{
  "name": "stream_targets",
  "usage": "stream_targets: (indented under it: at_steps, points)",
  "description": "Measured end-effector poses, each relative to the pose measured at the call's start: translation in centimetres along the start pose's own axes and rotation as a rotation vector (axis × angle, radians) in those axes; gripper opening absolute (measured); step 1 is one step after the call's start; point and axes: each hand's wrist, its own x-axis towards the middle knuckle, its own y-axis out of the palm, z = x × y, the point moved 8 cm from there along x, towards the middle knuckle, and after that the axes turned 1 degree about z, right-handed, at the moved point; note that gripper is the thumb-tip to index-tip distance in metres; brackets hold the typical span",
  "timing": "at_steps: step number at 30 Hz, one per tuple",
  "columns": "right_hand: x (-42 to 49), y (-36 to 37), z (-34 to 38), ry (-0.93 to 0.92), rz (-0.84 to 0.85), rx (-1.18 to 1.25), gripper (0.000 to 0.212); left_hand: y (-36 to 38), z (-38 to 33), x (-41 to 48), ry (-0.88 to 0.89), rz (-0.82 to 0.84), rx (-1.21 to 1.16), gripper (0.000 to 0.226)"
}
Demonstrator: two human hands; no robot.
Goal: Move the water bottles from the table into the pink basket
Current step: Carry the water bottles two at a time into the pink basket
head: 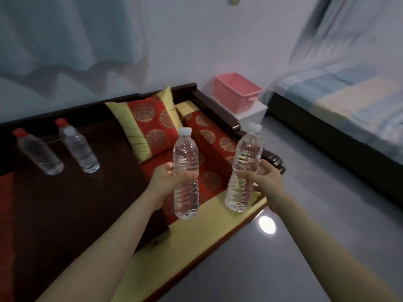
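Four clear plastic water bottles are showing, ordered here from the left. Two red-capped bottles, the far-left bottle (pixel 38 152) and the second bottle (pixel 77 147), are standing apart on the dark wooden bench (pixel 72 203); both are looking ribbed, label-free and blurred. The left hand (pixel 168 174) is wrapping its fingers around the waist of a white-capped bottle (pixel 185 171), holding it upright above the red and yellow cushion (pixel 209 182). The right hand (pixel 265 178) is closing on another white-capped bottle (pixel 244 171), which is tilting slightly rightward. Farther back, the pink basket (pixel 236 92) is sitting on a white stand (pixel 253 112), well apart from every bottle, beside a bed (pixel 349 105).
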Motion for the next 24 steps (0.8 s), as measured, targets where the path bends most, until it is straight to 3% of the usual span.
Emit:
stream_targets:
  at_steps: [6,14,21,24]
  points:
    - [2.8,-19.1,-1.0,-0.005,-0.059,0.028,0.054,19.4,-1.7,4.7,0.026,0.062,-0.002,0.04]
    - [9.2,-37.1,-1.1,0.014,-0.12,0.052,0.06,37.5,-3.4,11.9,-0.017,0.104,-0.026,0.043]
    - [18.4,-46.4,-2.1,0.043,-0.131,0.117,0.056,48.5,-4.6,19.9,-0.032,0.12,0.031,0.051]
    - [23.8,-49.2,-2.5,0.064,-0.113,0.099,0.055,52.0,-4.8,24.7,0.007,0.086,0.022,0.038]
